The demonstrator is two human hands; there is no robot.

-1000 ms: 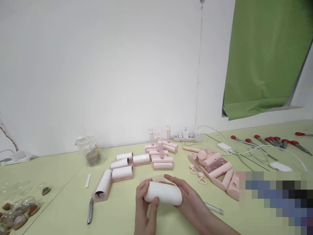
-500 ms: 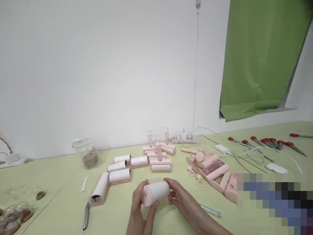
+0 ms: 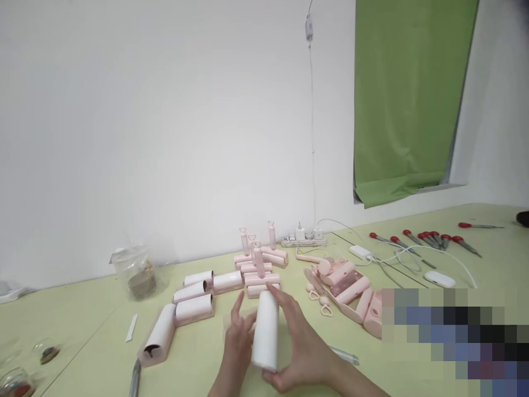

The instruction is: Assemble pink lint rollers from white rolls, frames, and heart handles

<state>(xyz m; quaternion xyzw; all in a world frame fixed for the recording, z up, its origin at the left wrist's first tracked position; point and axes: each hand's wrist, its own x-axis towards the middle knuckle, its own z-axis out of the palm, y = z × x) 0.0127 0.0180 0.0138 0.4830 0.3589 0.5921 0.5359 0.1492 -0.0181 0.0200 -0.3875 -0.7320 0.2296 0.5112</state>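
Observation:
A white sticky-paper lint roller roll [image 3: 265, 331] is tilted nearly upright in front of me. My right hand [image 3: 301, 342] grips it end to end, thumb under the lower end and index finger over the top. Just left of the roll is my left hand [image 3: 238, 336], its index finger raised and apart from the others; some of its fingertips are hidden beside the roll. Beyond the hands stand and lie pink lint roller parts: handles with heart-shaped loops [image 3: 258, 262] upright on pink-and-white roller pieces [image 3: 262, 278].
White rolls in pink covers [image 3: 194, 309] lie at the left, near a metal tool [image 3: 135, 377] and a white strip [image 3: 131, 328]. Pink parts [image 3: 351, 292] are piled at the right. Farther back are a power strip [image 3: 303, 241], cables and several red-handled tools [image 3: 433, 239].
The roll has turned from lying sideways between both hands to nearly upright in my right hand. My left hand has let go of its end. The view has shifted right.

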